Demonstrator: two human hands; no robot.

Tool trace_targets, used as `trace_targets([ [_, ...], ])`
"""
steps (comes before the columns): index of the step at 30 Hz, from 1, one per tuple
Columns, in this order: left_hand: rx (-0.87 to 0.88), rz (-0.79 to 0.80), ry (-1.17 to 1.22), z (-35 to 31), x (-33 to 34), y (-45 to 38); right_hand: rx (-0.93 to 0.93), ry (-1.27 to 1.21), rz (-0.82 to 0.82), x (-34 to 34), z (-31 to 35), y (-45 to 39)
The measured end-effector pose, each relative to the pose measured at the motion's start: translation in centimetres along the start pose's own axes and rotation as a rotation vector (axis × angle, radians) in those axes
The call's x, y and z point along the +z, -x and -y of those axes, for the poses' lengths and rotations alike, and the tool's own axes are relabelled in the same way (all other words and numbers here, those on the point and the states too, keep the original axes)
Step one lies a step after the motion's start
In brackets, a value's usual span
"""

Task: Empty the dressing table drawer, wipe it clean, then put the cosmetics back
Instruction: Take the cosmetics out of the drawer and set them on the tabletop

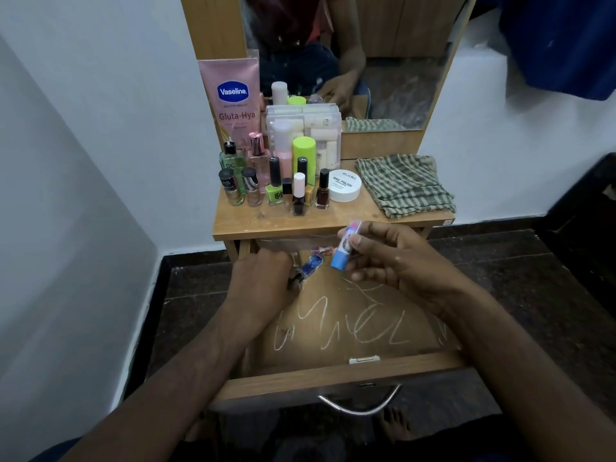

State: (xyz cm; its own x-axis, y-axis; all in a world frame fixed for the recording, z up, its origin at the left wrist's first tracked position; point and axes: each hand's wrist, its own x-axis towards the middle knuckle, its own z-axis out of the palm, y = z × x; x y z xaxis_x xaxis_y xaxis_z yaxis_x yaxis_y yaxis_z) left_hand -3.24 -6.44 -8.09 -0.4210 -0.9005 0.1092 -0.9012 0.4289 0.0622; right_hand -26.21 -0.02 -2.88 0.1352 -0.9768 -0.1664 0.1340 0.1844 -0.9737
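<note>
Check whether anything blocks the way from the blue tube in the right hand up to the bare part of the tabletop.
Nothing visible does. The right hand holds the blue tube just below the tabletop, whose front strip is bare.

left hand [263, 275] hides blue bottle's [311, 263] cap | drawer [333, 378] back contents blurred

My left hand [263, 278] and right hand [396, 261] are bare: no rings, watch or gloves. Both forearms are uncovered. Below them, my bare toes [396, 425] show.
</note>
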Motion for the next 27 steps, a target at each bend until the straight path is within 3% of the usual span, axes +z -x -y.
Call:
trace_targets([
  [2,-0.006,0.002,-0.004,0.0,0.0,0.1,-0.099,0.058,-0.078,0.5,0.0,-0.4],
  [6,-0.014,-0.027,0.084,0.0,-0.2,0.0,-0.541,0.646,-0.463,1.2,0.4,-1.5],
  [9,-0.012,-0.016,0.277,0.1,-0.9,0.0,-0.696,0.855,-0.601,1.8,1.0,-2.8],
  [12,-0.001,-0.062,0.5,0.2,-1.6,0.3,-0.7,0.955,-0.639,2.1,1.1,-4.2],
  [16,-0.03,-0.081,0.676,0.4,-1.9,0.7,-0.628,0.885,-0.64,2.0,0.9,-5.3],
  [27,0.051,-0.09,0.594,0.5,-2.2,0.9,-0.607,0.909,-0.668,2.0,0.5,-5.7],
])
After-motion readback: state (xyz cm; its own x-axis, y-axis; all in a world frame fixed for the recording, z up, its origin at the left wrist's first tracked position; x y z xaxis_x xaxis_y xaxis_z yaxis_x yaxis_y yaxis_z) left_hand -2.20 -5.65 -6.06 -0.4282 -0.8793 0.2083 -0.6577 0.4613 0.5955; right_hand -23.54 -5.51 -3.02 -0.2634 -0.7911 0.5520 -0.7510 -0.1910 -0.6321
